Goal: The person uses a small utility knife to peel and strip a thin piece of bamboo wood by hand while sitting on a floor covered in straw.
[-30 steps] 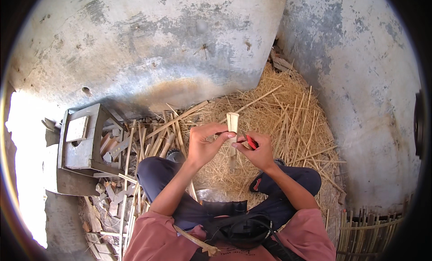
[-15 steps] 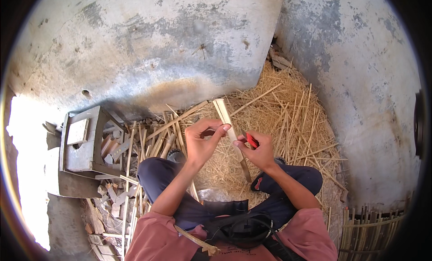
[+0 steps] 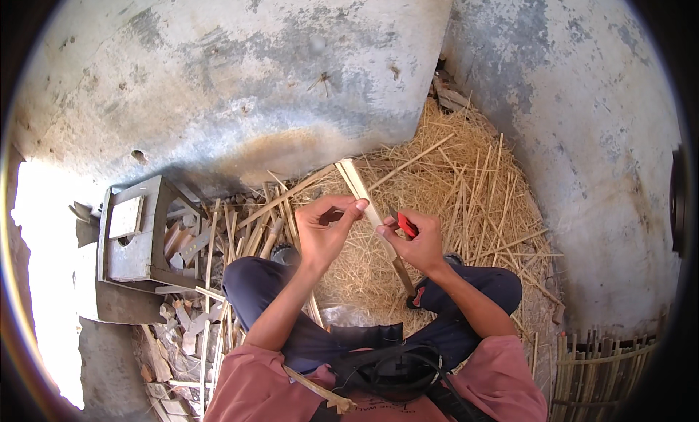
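Observation:
A pale split bamboo strip [image 3: 352,176] slants in front of me, its far end up and left and its darker lower end near my right foot. My left hand [image 3: 324,222] is closed, pinching the strip between thumb and fingers above its middle. Lower down, my right hand [image 3: 421,246] is closed around a red-handled tool [image 3: 408,225] that looks like a knife; its blade is mostly hidden. The thumb of that hand rests against the strip.
Shavings and loose strips [image 3: 473,196] cover the floor around my crossed legs. A wooden box [image 3: 138,236] stands left, near rubble. Peeling walls [image 3: 240,80] rise ahead and at right. A slatted bamboo piece [image 3: 601,371] is at lower right. Another stick [image 3: 320,391] lies across my shirt.
The strip's far end has tilted slightly to the left, and a split line shows more plainly near it. Both hands keep nearly the same place and grip.

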